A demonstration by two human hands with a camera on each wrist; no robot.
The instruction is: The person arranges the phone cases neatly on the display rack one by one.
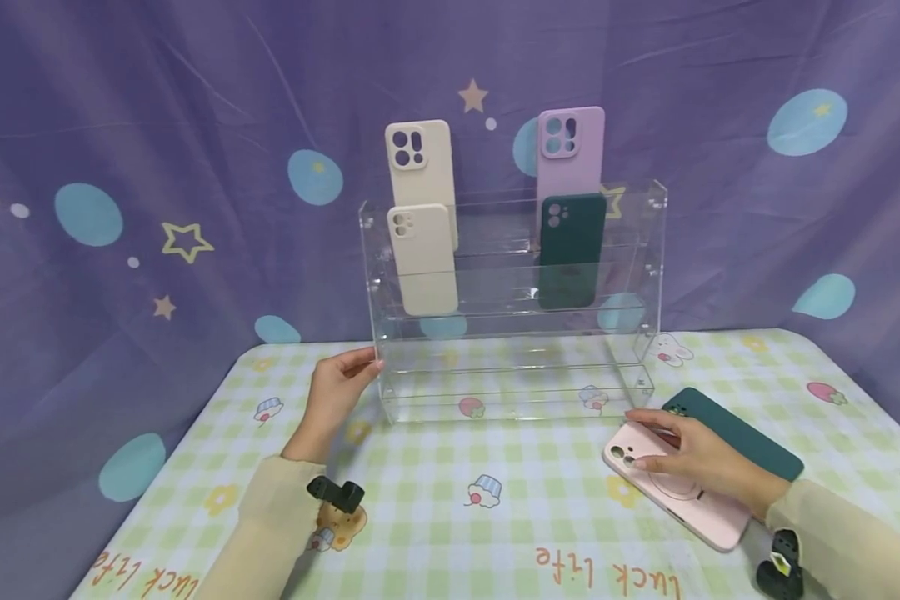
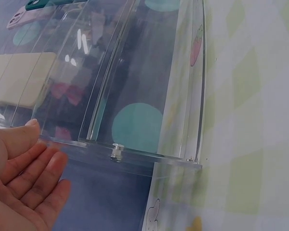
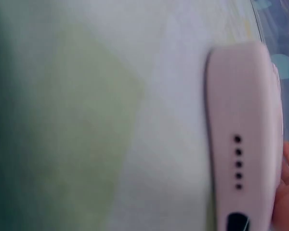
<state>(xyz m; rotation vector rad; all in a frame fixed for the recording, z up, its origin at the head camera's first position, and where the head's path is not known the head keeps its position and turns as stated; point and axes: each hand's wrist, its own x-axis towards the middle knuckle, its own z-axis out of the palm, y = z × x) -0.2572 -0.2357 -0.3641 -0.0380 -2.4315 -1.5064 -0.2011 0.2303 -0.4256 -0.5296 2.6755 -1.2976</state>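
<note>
A clear acrylic tiered stand (image 1: 506, 379) stands at the back of the table. It holds a tall cream phone case (image 1: 420, 162), a smaller cream case (image 1: 422, 258), a purple case (image 1: 570, 150) and a dark green case (image 1: 570, 250). My left hand (image 1: 352, 371) touches the stand's left side wall (image 2: 135, 96) with straight fingers (image 2: 33, 173). My right hand (image 1: 671, 446) rests flat on a pink phone case (image 1: 697, 504) lying on the table. The right wrist view shows that case's edge (image 3: 241, 120), blurred. A second dark green case (image 1: 753, 442) lies just behind it.
A green checked cloth with cartoon prints covers the table (image 1: 495, 517). A purple curtain (image 1: 157, 125) with stars and dots hangs close behind the stand. Black wrist camera mounts (image 1: 336, 493) sit on both cream sleeves.
</note>
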